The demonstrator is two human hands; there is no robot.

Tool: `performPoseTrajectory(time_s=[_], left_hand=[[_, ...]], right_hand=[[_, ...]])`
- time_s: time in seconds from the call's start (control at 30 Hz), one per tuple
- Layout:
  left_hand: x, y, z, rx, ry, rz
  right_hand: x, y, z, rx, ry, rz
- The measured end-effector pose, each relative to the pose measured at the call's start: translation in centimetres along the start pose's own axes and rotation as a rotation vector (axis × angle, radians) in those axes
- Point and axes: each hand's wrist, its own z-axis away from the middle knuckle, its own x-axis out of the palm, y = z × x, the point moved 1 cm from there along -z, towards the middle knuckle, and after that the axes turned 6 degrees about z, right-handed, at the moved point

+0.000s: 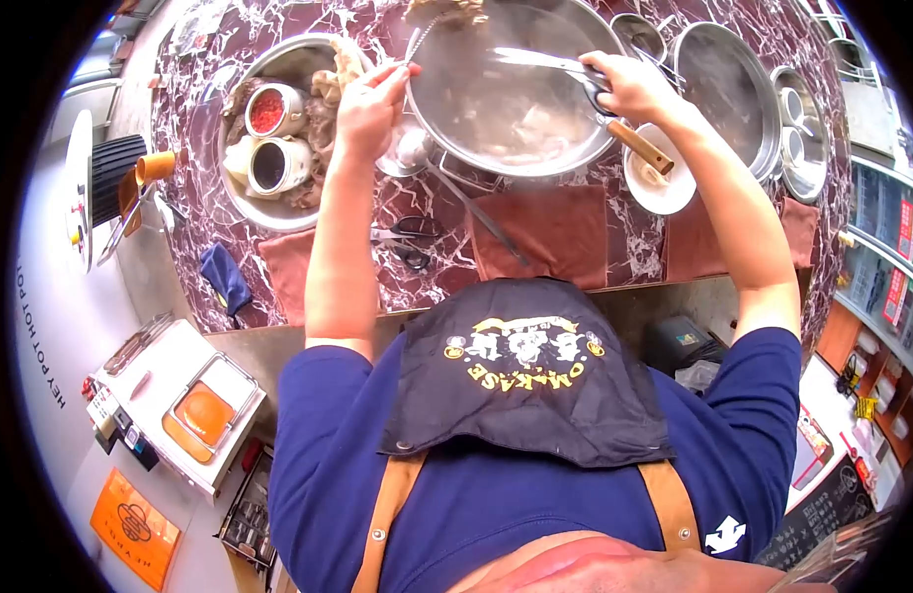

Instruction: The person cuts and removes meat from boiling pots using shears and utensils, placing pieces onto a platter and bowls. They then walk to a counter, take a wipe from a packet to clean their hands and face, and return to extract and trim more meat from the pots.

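My left hand (372, 111) is closed around a thin metal tool, apparently tongs (423, 42), raised at the left rim of a large steaming pot (424, 124). At their far end hangs a brownish piece of food (448, 12), partly cut off by the frame's top. In my right hand (634, 87) are scissors (540, 60) with dark handles, their blades pointing left over the pot. Pale pieces of food (540, 133) lie in the cloudy liquid below. A wooden handle (641, 147) sticks out past the pot's right rim, under my right hand.
At left, a metal basin (241, 203) holds meat and two jars, one with red contents (267, 111), one dark (269, 166). Another pair of scissors (409, 229) and a ladle (476, 212) lie in front. A white bowl (660, 193) and second steaming pot (768, 153) stand right.
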Motion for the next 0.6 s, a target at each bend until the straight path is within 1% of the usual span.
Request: performPoseTrajectory(time_s=[0.07,0.13,0.17,0.2,0.27,0.33,0.37,0.4,0.43,0.47,0.5,0.57,0.6], left_hand=[[-0.8,0.3,0.0,0.000,-0.029,0.020],[-1.4,0.6,-0.1,-0.018,-0.036,-0.054],[-0.3,0.9,0.3,-0.009,0.018,-0.044],[-0.2,1.2,0.4,-0.008,0.010,-0.055],[-0.3,1.3,0.5,-0.027,-0.077,-0.089],[0.1,1.7,0.8,-0.013,-0.073,-0.119],[0.5,2.2,1.2,-0.006,-0.079,-0.144],[0.8,2.5,1.6,0.000,-0.081,-0.165],[1.3,2.8,1.8,0.010,0.011,-0.125],[0.2,3.0,1.8,0.009,-0.066,-0.166],[-0.3,3.3,1.9,-0.007,-0.098,-0.150],[0.1,3.7,2.5,-0.004,-0.119,-0.127],[1.1,3.8,3.3,0.012,-0.050,-0.129]], right_hand=[[-1.5,0.5,0.7,0.048,-0.019,0.038],[-1.3,0.6,-0.1,0.047,0.030,0.073],[-1.0,0.1,-0.8,0.028,0.045,0.097],[-2.0,-1.6,-1.1,-0.029,0.068,0.081],[-0.1,-2.5,-3.3,-0.001,0.047,0.129],[2.6,-2.1,-4.8,-0.088,0.181,0.078],[1.7,-3.0,-4.7,-0.034,0.023,0.039],[1.6,-3.1,-4.3,-0.043,0.024,0.038],[1.5,-2.7,-3.5,-0.063,0.043,0.034],[1.4,-2.1,-2.8,-0.085,0.063,0.033],[1.0,-1.3,-1.9,-0.112,0.088,-0.013],[-0.6,-1.4,-0.2,-0.032,0.025,-0.035],[-1.8,-2.3,0.7,0.018,-0.020,-0.023]])
